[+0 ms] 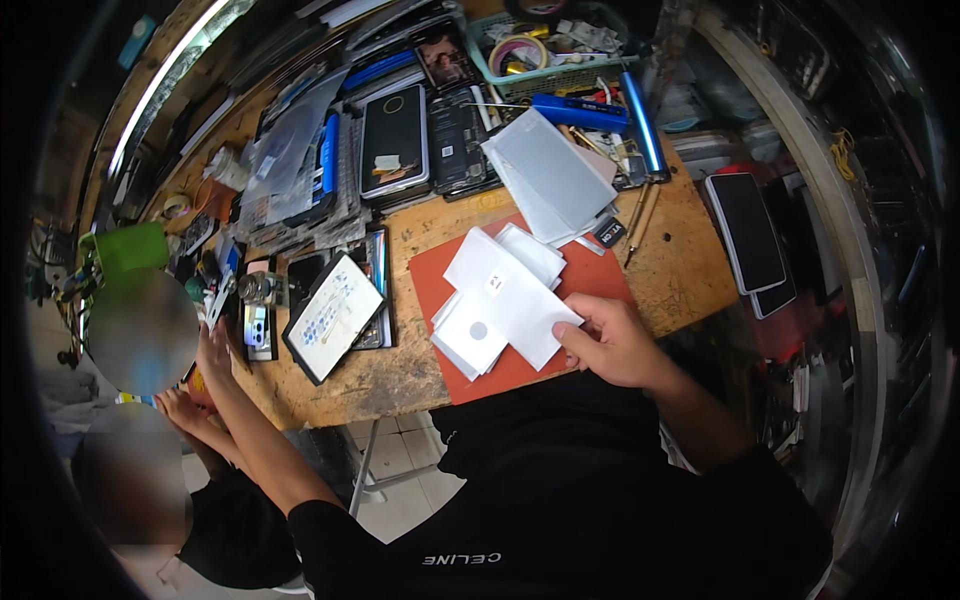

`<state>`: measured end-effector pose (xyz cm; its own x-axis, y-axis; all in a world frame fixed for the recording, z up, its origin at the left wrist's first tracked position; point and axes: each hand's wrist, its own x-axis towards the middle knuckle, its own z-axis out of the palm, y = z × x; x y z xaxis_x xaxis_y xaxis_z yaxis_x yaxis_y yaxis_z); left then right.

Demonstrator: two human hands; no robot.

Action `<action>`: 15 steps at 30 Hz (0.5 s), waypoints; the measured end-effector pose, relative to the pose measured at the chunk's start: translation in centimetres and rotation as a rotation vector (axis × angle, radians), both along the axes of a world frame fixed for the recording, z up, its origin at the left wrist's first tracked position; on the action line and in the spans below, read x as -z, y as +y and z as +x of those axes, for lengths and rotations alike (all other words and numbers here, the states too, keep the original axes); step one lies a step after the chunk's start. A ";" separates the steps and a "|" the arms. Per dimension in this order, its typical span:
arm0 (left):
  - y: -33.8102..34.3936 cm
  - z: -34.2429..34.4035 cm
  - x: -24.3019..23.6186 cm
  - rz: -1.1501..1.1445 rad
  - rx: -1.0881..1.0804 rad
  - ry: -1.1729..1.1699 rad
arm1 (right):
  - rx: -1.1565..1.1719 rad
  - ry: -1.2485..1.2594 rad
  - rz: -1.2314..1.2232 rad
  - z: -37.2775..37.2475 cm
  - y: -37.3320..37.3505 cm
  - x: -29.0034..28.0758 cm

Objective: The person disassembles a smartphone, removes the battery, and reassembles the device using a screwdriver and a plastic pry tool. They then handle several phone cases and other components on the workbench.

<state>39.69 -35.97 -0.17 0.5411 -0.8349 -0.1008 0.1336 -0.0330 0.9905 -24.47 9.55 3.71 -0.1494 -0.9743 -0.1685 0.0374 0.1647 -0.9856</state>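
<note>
My right hand [610,341] pinches the lower right corner of a white paper packet [515,290] with a small printed label. That packet lies over other white packets [474,332], one bearing a round grey spot. They rest on a reddish-brown mat [600,272] at the table's front edge. Far to the left, my left hand [213,356] is raised beside the table, its fingers closed at the lower end of a slim pale object [218,302]. What that object is I cannot make out, and a blurred patch covers part of the surroundings.
Translucent sheets [550,172] overlap the mat's back edge. Phones [394,138], a stained white pad [334,318], a blue tool [580,112] and a green basket [560,70] crowd the wooden table [400,385]. Another person's hand [183,411] is close below my left hand.
</note>
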 end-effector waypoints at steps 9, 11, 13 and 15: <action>22.6 -23.9 -5.2 -0.418 0.261 -0.678 | 0.027 -0.201 -0.129 1.0 -0.9 -0.5; 28.7 -32.7 -5.0 -0.229 0.653 -0.453 | -0.001 -0.244 -0.146 1.6 -1.6 -0.7; 30.9 -39.0 -6.2 -0.008 0.996 -0.157 | -0.017 -0.158 -0.233 2.4 -2.5 -0.8; 30.4 -43.4 -7.0 0.001 1.061 0.089 | -0.054 0.035 -0.360 2.3 -3.4 -1.0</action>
